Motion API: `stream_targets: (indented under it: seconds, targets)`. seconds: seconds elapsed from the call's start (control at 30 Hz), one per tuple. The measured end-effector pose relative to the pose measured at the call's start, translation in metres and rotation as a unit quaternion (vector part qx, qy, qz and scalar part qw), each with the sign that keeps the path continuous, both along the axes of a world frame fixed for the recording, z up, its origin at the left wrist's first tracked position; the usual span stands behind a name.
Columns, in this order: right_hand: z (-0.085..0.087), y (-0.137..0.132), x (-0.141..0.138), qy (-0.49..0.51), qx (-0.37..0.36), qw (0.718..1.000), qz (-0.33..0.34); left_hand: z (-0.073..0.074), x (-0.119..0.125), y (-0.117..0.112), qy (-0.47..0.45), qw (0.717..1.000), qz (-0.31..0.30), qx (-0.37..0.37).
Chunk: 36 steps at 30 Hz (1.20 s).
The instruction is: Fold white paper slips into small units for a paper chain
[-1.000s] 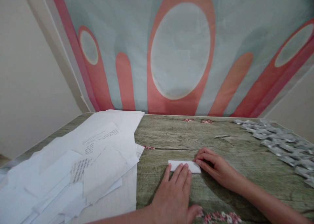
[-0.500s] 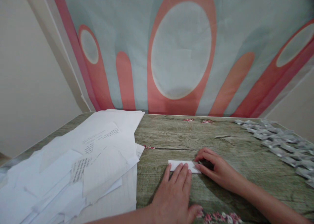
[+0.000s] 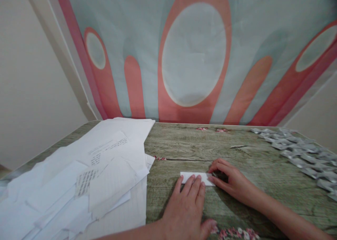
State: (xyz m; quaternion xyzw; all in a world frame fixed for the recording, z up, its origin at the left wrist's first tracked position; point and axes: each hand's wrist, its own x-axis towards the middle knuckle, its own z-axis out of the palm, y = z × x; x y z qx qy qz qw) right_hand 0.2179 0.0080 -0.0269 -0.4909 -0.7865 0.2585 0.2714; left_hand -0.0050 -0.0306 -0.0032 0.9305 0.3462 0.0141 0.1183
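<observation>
A small folded piece of white paper (image 3: pixel 186 176) lies flat on the wood-patterned table (image 3: pixel 181 141). My left hand (image 3: pixel 184 206) rests on it palm down, fingers stretched out and their tips pressing along its near edge. From the right, my right hand (image 3: pixel 231 179) has thumb and forefinger closed at the paper's right end. Its other fingers are curled and partly hidden.
A spread pile of loose white papers (image 3: pixel 113 187), some printed, covers the left of the table. Rows of silvery-grey folded strips (image 3: pixel 302 154) lie along the right side. Behind the table hangs a blue and coral patterned backdrop (image 3: pixel 242 29).
</observation>
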Motion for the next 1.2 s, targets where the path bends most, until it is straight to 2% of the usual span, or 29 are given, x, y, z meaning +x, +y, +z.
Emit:
stream_targets:
  seconds: [0.77, 0.93, 1.07, 1.2]
  targets:
    - [0.0, 0.0, 0.0, 0.004, 0.017, 1.0, 0.0, 0.005, -0.001, 0.001, -0.023, 0.999, 0.014, -0.018]
    - [0.006, -0.008, -0.001, 0.018, 0.075, 0.997, 0.014, 0.008, -0.001, 0.002, -0.01, 1.0, 0.009, -0.013]
    - [0.009, -0.015, -0.007, -0.045, 0.151, 0.985, 0.071, 0.008, -0.002, 0.003, -0.011, 1.0, 0.008, -0.007]
    - [0.009, -0.018, -0.012, -0.103, 0.17, 0.975, 0.103, 0.005, -0.003, 0.005, -0.023, 1.0, 0.009, 0.001]
